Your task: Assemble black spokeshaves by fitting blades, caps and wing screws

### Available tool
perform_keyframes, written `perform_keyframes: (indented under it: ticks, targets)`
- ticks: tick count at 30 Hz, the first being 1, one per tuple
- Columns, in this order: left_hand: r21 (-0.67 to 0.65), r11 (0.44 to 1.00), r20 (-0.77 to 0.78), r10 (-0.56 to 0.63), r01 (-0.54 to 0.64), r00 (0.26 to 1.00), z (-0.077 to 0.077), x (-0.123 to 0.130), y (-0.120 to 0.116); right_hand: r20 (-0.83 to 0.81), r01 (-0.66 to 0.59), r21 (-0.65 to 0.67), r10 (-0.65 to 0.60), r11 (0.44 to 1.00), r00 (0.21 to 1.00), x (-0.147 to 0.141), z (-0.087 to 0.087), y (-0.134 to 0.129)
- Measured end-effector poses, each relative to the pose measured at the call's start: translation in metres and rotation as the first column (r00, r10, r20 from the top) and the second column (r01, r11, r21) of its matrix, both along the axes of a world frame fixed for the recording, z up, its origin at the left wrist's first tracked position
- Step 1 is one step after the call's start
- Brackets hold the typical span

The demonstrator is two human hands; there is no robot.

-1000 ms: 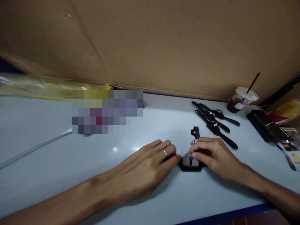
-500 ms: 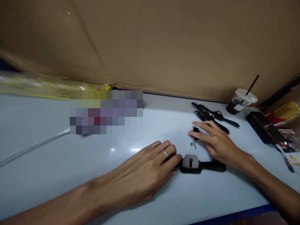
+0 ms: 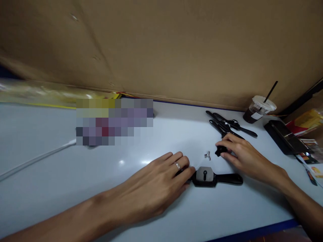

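My left hand [image 3: 164, 181] is closed round one handle of a black spokeshave [image 3: 222, 178], which lies on the table. A flat grey blade [image 3: 201, 174] sits on the spokeshave's body, with a dark screw stud showing through its slot. My right hand [image 3: 242, 153] pinches a small black cap piece [image 3: 221, 151] between thumb and fingers, above and to the right of the blade. On the table just left of that piece lies a silver wing screw [image 3: 207, 155], touched by neither hand.
Several black spokeshaves [image 3: 230, 123] lie in a pile behind my right hand. A lidded drink cup [image 3: 258, 109] with a straw stands at the back right, near a black phone-like object [image 3: 287, 136]. A white cable [image 3: 40, 158] runs to a blurred-out object at left. Cardboard [image 3: 161, 50] rises behind.
My right hand has taken hold of the black cap piece and moved it right and slightly nearer, apart from the wing screw. The left hand and spokeshave have stayed still.
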State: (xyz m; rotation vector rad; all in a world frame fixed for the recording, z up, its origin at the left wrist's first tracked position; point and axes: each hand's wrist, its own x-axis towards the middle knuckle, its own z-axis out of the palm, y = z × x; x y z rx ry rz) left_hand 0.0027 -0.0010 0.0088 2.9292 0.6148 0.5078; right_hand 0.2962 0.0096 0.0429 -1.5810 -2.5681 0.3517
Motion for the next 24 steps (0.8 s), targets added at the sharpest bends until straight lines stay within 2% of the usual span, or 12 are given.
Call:
perform_keyframes:
  ticks: [2, 4, 7, 9, 14, 20, 22, 24]
  targets:
    - [0.008, 1.000, 0.005, -0.002, 0.002, 1.000, 0.000, 0.000, 0.000, -0.049, 0.042, 0.052, -0.039, 0.998, 0.998, -0.001, 0.002, 0.000]
    - [0.019, 1.000, 0.014, -0.002, 0.002, 1.000, 0.000, 0.000, 0.001, -0.187, 0.069, 0.125, -0.045, 0.990, 0.981, -0.004, 0.004, -0.003]
    - [0.035, 0.999, 0.030, -0.001, 0.000, 1.000, 0.001, 0.001, 0.001, -0.426, 0.035, 0.155, 0.035, 0.987, 0.904, -0.016, 0.009, -0.014]
    - [0.035, 0.999, 0.028, -0.002, 0.001, 1.000, 0.002, 0.002, 0.002, -0.509, -0.028, 0.135, 0.094, 0.990, 0.856, -0.026, 0.009, -0.024]
    - [0.033, 0.999, 0.005, -0.006, 0.006, 1.000, 0.001, 0.002, 0.002, -0.546, -0.121, 0.082, 0.146, 0.989, 0.825, -0.044, 0.001, -0.039]
    - [0.027, 1.000, 0.010, -0.004, 0.004, 1.000, -0.001, 0.001, 0.000, -0.544, -0.141, 0.045, 0.142, 0.989, 0.827, -0.048, -0.004, -0.038]
    - [0.024, 1.000, 0.012, -0.003, 0.002, 1.000, -0.001, 0.001, 0.000, -0.543, -0.135, 0.070, 0.151, 0.988, 0.826, -0.046, -0.003, -0.036]
    - [0.029, 1.000, 0.013, -0.003, 0.003, 1.000, -0.001, 0.002, 0.001, -0.527, -0.070, 0.137, 0.133, 0.988, 0.839, -0.041, -0.001, -0.031]
